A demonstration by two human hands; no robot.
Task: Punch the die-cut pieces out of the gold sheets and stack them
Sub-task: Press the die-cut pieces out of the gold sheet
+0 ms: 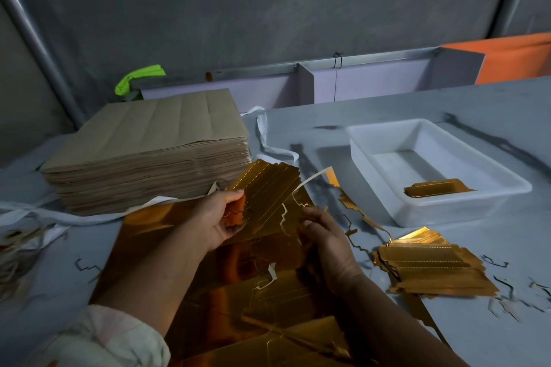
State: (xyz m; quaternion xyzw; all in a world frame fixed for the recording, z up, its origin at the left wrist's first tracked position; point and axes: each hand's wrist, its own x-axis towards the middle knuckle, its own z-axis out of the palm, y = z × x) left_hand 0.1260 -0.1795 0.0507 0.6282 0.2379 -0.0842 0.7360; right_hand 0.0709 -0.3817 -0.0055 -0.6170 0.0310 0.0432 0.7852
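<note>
Gold sheets [232, 301] lie spread on the table in front of me. My left hand [217, 217] grips a bunch of gold die-cut pieces [262, 188] lifted above the sheets, thumb on top. My right hand [325, 241] pinches the lower edge of that bunch, where a thin jagged scrap strip [284, 211] hangs. A loose stack of punched gold pieces [429, 271] rests on the table to the right. A few more gold pieces [435, 189] lie inside the white tray [372, 134].
A tall pile of brown paper sheets [149, 152] stands at the left rear. White strapping bands [265, 140] and jagged scrap trimmings [507, 289] litter the grey table [447, 101]. A grey wall and lilac partition boards [372, 80] close the back.
</note>
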